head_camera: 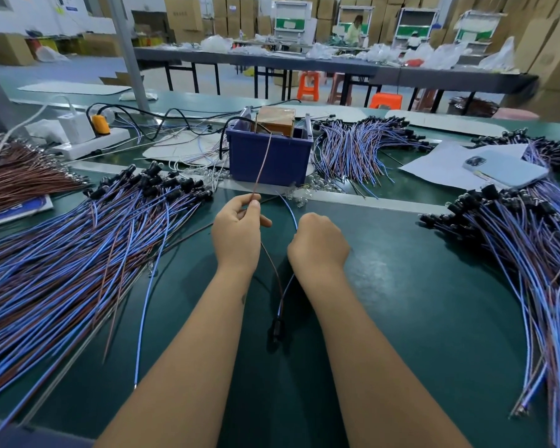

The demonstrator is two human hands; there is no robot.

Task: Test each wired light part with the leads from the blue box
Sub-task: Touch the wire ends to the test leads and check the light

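A blue box with a brown transformer inside stands at the middle back of the green bench. A thin brown lead runs from it down to my left hand, which pinches it together with the brown wire of one light part. My right hand is curled round that part's blue wire, whose end points toward the box. The part's black socket lies on the bench between my forearms. Where the wire ends touch the leads is too small to tell.
Large piles of blue-and-brown wired parts lie at left, right and behind the box. A white power strip sits back left. A phone rests on paper at right. Loose small bulbs lie beside the box.
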